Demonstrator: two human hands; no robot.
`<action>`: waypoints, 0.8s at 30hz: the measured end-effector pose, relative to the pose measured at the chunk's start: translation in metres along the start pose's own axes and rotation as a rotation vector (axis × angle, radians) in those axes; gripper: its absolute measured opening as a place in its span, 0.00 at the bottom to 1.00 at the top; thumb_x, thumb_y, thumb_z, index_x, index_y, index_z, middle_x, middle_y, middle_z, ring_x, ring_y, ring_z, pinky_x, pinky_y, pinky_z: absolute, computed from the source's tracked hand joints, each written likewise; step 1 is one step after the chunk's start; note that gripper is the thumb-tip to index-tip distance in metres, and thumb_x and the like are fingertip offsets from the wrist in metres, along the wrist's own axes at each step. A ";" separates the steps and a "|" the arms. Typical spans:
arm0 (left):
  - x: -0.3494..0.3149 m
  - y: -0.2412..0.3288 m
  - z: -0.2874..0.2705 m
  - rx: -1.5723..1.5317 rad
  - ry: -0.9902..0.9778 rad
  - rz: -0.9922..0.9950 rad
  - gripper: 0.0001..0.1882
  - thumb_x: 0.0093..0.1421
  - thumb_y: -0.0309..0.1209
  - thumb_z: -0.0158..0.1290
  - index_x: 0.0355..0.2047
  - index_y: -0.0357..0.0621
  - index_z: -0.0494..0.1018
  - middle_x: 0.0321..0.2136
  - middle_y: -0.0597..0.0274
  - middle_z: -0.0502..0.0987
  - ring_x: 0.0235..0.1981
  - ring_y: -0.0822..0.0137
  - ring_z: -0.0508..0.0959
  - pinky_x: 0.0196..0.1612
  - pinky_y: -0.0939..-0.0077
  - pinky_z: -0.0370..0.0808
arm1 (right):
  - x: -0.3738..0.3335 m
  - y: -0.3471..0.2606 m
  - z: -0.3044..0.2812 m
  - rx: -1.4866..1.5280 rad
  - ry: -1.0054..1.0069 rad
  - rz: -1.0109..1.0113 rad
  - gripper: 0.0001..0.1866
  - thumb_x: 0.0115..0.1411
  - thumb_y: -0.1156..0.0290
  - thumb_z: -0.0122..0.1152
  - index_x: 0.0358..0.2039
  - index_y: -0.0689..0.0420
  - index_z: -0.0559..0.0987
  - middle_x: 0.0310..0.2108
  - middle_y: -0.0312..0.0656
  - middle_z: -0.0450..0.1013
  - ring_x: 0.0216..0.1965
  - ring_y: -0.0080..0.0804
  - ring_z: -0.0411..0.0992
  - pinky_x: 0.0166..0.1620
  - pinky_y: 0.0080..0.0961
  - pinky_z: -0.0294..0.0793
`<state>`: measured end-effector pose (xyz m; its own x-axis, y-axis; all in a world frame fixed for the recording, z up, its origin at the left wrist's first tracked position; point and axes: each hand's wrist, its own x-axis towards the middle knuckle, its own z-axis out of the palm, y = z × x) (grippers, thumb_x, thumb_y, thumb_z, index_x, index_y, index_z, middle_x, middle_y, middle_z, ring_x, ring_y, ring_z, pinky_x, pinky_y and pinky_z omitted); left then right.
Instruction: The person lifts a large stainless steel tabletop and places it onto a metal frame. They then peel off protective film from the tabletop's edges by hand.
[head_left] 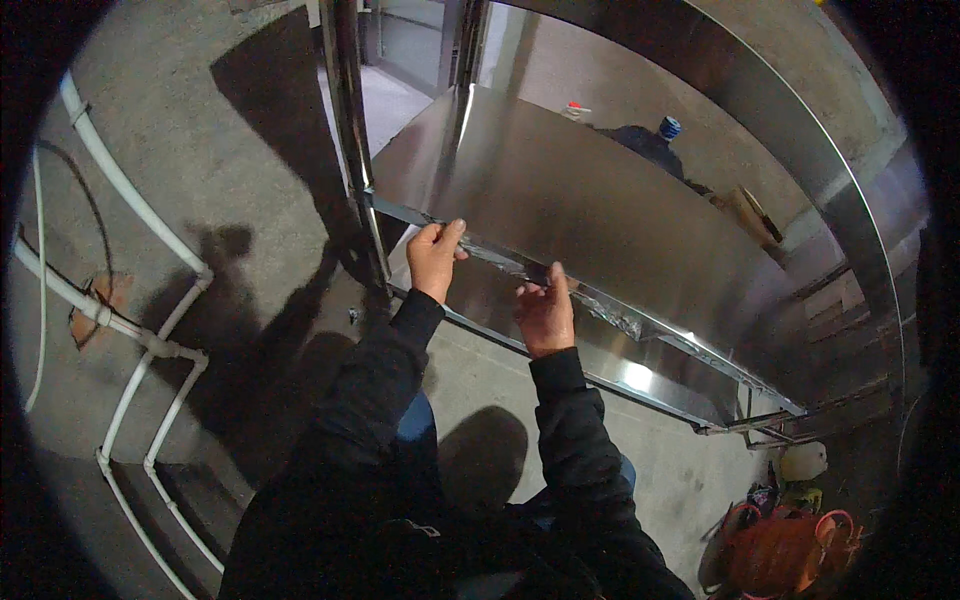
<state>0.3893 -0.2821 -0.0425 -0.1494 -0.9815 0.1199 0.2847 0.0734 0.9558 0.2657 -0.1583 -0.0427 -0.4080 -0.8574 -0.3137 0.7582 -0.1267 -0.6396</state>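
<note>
A large shiny stainless-steel sheet [600, 190] forms a panel in front of me, with a narrow folded metal edge strip [600, 305] running along its lower border. My left hand [434, 258] pinches that strip near its left end, thumb on top. A little to the right, my right hand [545, 312] grips the same strip from below, fingers curled over it. Both arms wear black sleeves. A vertical steel post [348, 130] meets the strip just left of my left hand.
White plastic pipes [150, 345] run across the concrete floor on the left. An orange basket [785, 550] with small items sits at the lower right. A blue-capped bottle [668, 128] and a red-topped object [573, 108] rest beyond the sheet. More steel framing curves around the right.
</note>
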 end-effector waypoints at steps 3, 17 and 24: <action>-0.004 -0.004 0.004 -0.093 -0.052 -0.056 0.11 0.57 0.35 0.49 0.23 0.41 0.69 0.17 0.71 0.68 0.18 0.78 0.69 0.24 0.83 0.66 | -0.022 0.003 0.014 -0.352 -0.076 0.080 0.12 0.54 0.58 0.56 0.25 0.54 0.71 0.19 0.32 0.68 0.21 0.22 0.67 0.23 0.18 0.61; -0.014 -0.014 -0.002 -0.265 0.040 -0.060 0.11 0.57 0.35 0.47 0.21 0.43 0.65 0.14 0.71 0.63 0.17 0.77 0.67 0.24 0.81 0.68 | 0.038 -0.045 0.034 -1.514 0.133 -0.853 0.14 0.50 0.59 0.56 0.27 0.56 0.75 0.24 0.43 0.73 0.26 0.38 0.72 0.31 0.30 0.70; 0.006 0.005 -0.010 0.076 0.076 -0.004 0.13 0.56 0.39 0.51 0.23 0.43 0.69 0.16 0.71 0.68 0.17 0.79 0.68 0.24 0.84 0.66 | 0.042 -0.064 0.036 -1.626 -0.059 -0.675 0.15 0.50 0.59 0.56 0.27 0.61 0.72 0.21 0.43 0.72 0.25 0.32 0.71 0.30 0.27 0.68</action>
<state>0.3995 -0.2894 -0.0397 -0.0771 -0.9921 0.0985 0.2115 0.0803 0.9741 0.2183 -0.2044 0.0104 -0.3626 -0.8900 0.2765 -0.7646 0.1144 -0.6343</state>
